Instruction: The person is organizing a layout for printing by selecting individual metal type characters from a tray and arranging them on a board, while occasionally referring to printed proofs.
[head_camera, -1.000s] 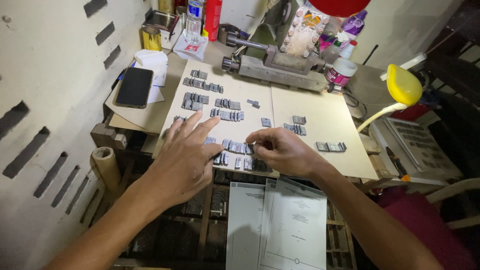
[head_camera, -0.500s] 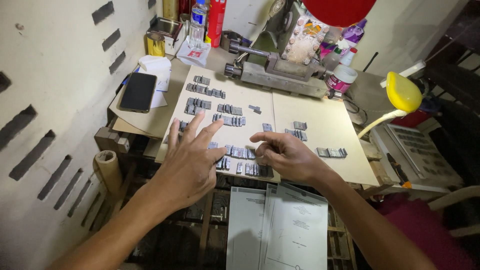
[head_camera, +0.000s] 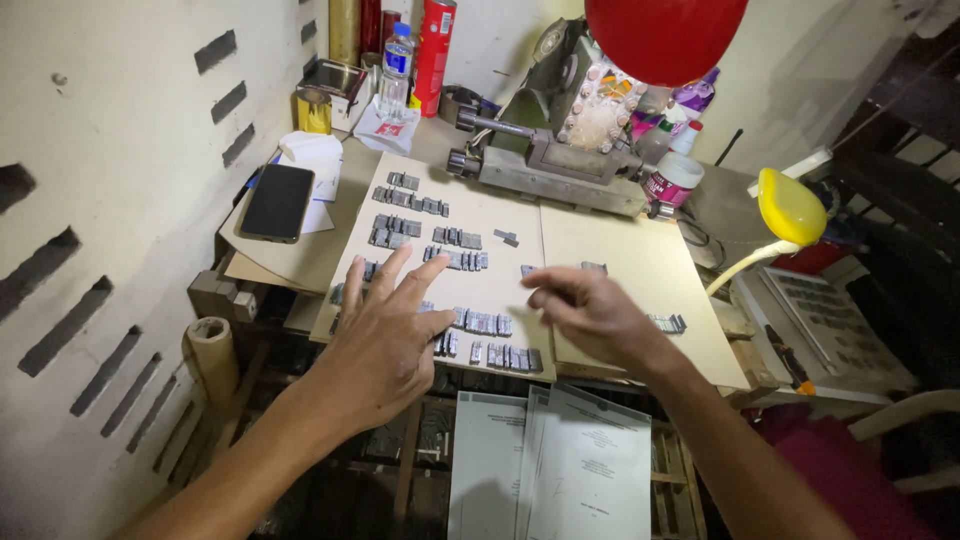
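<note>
Over cardboard sheet — left hand flat, fingers spread, empty (steadying rows of small metal blocks); right hand loosely curled — whether pinching a block, cannot tell.

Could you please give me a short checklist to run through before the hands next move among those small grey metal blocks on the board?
1. Left hand empty, fingers spread above the grey blocks: ok.
2. Right hand holding a block: cannot tell, fingertips curled.
3. Blocks sitting in separate rows on the cardboard board: ok.
4. Phone lying apart from the blocks: ok.
5. Printed sheets below the board, away from both hands: ok.
</note>
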